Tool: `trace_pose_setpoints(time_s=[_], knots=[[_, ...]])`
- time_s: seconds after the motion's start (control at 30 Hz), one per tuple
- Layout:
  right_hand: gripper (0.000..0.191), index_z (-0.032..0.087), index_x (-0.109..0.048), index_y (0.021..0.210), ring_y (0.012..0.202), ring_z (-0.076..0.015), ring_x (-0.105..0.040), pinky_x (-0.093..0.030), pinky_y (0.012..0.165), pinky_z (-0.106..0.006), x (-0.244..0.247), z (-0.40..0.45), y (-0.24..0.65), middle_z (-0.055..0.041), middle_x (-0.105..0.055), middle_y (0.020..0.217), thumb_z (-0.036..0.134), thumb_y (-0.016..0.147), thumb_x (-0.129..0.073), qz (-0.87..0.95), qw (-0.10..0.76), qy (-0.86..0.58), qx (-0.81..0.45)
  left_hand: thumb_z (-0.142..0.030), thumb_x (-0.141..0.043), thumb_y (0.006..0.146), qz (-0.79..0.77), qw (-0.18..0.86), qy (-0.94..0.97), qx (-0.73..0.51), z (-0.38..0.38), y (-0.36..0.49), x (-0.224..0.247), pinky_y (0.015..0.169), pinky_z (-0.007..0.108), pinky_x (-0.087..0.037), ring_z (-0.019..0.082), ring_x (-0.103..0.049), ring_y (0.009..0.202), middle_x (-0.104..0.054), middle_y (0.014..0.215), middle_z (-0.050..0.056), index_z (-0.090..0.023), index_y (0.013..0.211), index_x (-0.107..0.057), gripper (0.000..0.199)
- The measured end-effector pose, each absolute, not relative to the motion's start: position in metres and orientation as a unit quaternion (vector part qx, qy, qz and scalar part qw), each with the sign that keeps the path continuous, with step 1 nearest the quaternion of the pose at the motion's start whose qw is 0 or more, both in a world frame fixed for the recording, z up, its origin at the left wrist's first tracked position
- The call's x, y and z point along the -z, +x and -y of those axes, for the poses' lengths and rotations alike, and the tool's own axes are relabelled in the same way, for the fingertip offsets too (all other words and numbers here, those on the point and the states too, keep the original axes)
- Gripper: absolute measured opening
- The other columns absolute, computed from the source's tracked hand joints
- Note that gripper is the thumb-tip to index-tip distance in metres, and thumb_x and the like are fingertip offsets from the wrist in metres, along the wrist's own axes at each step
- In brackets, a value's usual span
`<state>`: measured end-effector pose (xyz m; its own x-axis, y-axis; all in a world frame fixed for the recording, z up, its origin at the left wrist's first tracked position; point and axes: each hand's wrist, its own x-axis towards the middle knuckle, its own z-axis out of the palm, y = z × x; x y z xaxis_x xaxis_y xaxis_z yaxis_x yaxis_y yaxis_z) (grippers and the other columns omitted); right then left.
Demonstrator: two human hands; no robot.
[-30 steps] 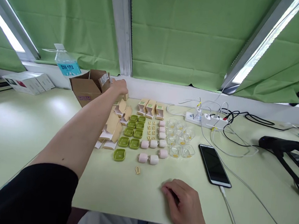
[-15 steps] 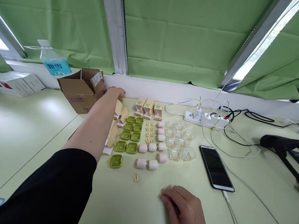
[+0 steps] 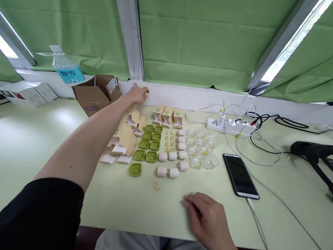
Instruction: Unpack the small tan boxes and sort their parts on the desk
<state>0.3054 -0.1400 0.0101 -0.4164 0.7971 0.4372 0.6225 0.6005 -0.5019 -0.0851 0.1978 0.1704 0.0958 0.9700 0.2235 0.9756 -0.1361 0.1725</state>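
My left hand (image 3: 138,94) reaches far across to the white wall ledge, just right of the brown cardboard box (image 3: 91,97). Its fingers are curled round something pale that I cannot make out. Below my forearm lie several tan cardboard sleeves (image 3: 124,135), partly covered by the arm. My right hand (image 3: 207,214) rests on the table at the front, loosely closed, with nothing visible in it. Between the hands stand rows of green square dishes (image 3: 135,169), pale pink and white cylindrical pieces (image 3: 161,172), small yellow loops (image 3: 156,185) and clear plastic cups (image 3: 196,162).
Three upright tan cartons (image 3: 167,116) stand at the back. A phone (image 3: 241,176) on a cable lies to the right, near a white power strip (image 3: 232,127) with tangled cords. A black device (image 3: 321,158) is at far right. A bottle of blue liquid (image 3: 69,71) stands behind the box.
My left hand has moved up and right, away from the brown box toward the wall, uncovering more tan sleeves. The view has shifted slightly. My right hand stays on the table.
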Motion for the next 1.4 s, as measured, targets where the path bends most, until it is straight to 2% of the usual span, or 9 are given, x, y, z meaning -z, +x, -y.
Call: trace_pose_setpoints(time_s=[0.13, 0.27, 0.4, 0.63, 0.87, 0.93, 1.03, 1.2, 1.4], knots=[[0.025, 0.021, -0.077, 0.098, 0.07, -0.0162, -0.069, -0.051, 0.065, -0.027, -0.012, 0.14, 0.308, -0.0038, -0.076, 0.083, 0.025, 0.108, -0.054, 0.806, 0.361, -0.44, -0.162, -0.032, -0.045, 0.107, 0.614, 0.043, -0.761, 0.206, -0.138, -0.057, -0.194, 0.119, 0.054, -0.04, 0.036, -0.041, 0.143, -0.055, 0.137, 0.017, -0.022, 0.152, -0.053, 0.046], [0.024, 0.022, -0.078, 0.096, 0.067, -0.0159, -0.065, -0.049, 0.059, -0.028, -0.015, 0.142, 0.311, -0.0033, -0.074, 0.083, 0.032, 0.107, -0.059, 0.739, 0.438, -0.462, -0.221, -0.025, -0.049, 0.107, 0.514, 0.049, -0.791, 0.327, -0.029, -0.025, -0.192, 0.117, 0.053, -0.046, 0.032, -0.053, 0.131, -0.046, 0.139, 0.016, -0.023, 0.137, -0.06, 0.032], [0.022, 0.022, -0.08, 0.098, 0.07, -0.0168, -0.064, -0.05, 0.059, -0.029, -0.017, 0.143, 0.311, -0.0043, -0.074, 0.084, 0.034, 0.106, -0.063, 0.691, 0.517, -0.456, -0.216, -0.017, -0.051, 0.104, 0.454, 0.033, -0.825, 0.335, 0.098, -0.003, -0.148, 0.113, 0.056, -0.051, 0.032, -0.055, 0.132, -0.046, 0.14, 0.016, -0.023, 0.116, -0.062, 0.017], [0.018, 0.021, -0.079, 0.104, 0.075, -0.0169, -0.067, -0.054, 0.065, -0.03, -0.022, 0.15, 0.308, -0.005, -0.074, 0.089, 0.028, 0.105, -0.063, 0.695, 0.552, -0.421, -0.189, 0.001, -0.049, 0.098, 0.383, -0.052, -0.849, 0.36, 0.211, 0.04, -0.05, 0.111, 0.05, -0.057, 0.029, -0.058, 0.144, -0.059, 0.147, 0.021, -0.026, 0.127, -0.045, 0.039], [0.043, 0.024, -0.063, 0.143, 0.122, -0.0274, -0.069, -0.064, 0.088, -0.04, -0.033, 0.175, 0.309, -0.014, -0.071, 0.137, 0.026, 0.1, -0.066, 0.804, 0.426, -0.36, -0.206, -0.006, -0.05, 0.101, 0.412, -0.074, -0.813, 0.404, 0.21, 0.073, -0.011, 0.12, 0.055, -0.054, 0.032, -0.05, 0.156, -0.051, 0.159, 0.027, -0.021, 0.159, -0.029, 0.064], [0.046, 0.024, -0.06, 0.145, 0.128, -0.029, -0.067, -0.063, 0.099, -0.045, -0.039, 0.18, 0.307, -0.0141, -0.07, 0.141, 0.024, 0.099, -0.066, 0.822, 0.397, -0.364, -0.183, -0.015, -0.062, 0.098, 0.447, -0.034, -0.789, 0.42, 0.213, 0.08, -0.007, 0.119, 0.062, -0.051, 0.039, -0.049, 0.155, -0.051, 0.158, 0.027, -0.02, 0.162, -0.027, 0.072], [0.043, 0.022, -0.059, 0.142, 0.128, -0.0284, -0.067, -0.059, 0.108, -0.048, -0.053, 0.183, 0.298, -0.0141, -0.07, 0.14, 0.02, 0.1, -0.063, 0.837, 0.373, -0.376, -0.134, -0.032, -0.079, 0.091, 0.51, 0.043, -0.741, 0.434, 0.218, 0.094, 0.0, 0.109, 0.065, -0.053, 0.044, -0.061, 0.136, -0.061, 0.144, 0.026, -0.018, 0.16, -0.031, 0.085], [0.026, 0.02, -0.066, 0.119, 0.107, -0.028, -0.072, -0.058, 0.092, -0.042, -0.088, 0.183, 0.274, -0.0113, -0.078, 0.116, 0.011, 0.097, -0.057, 0.879, 0.207, -0.426, -0.05, -0.025, -0.067, 0.094, 0.542, 0.116, -0.703, 0.446, 0.213, 0.114, 0.015, 0.096, 0.055, -0.053, 0.037, -0.073, 0.11, -0.071, 0.126, 0.021, -0.016, 0.156, -0.035, 0.07], [0.039, 0.016, -0.061, 0.119, 0.084, -0.027, -0.071, -0.049, 0.065, -0.036, -0.117, 0.192, 0.253, -0.0112, -0.074, 0.101, 0.005, 0.082, -0.065, 0.908, 0.022, -0.415, 0.047, -0.018, -0.067, 0.088, 0.527, 0.121, -0.697, 0.47, 0.209, 0.116, 0.024, 0.085, 0.049, -0.052, 0.033, -0.077, 0.098, -0.076, 0.115, 0.016, -0.018, 0.151, -0.033, 0.072]])
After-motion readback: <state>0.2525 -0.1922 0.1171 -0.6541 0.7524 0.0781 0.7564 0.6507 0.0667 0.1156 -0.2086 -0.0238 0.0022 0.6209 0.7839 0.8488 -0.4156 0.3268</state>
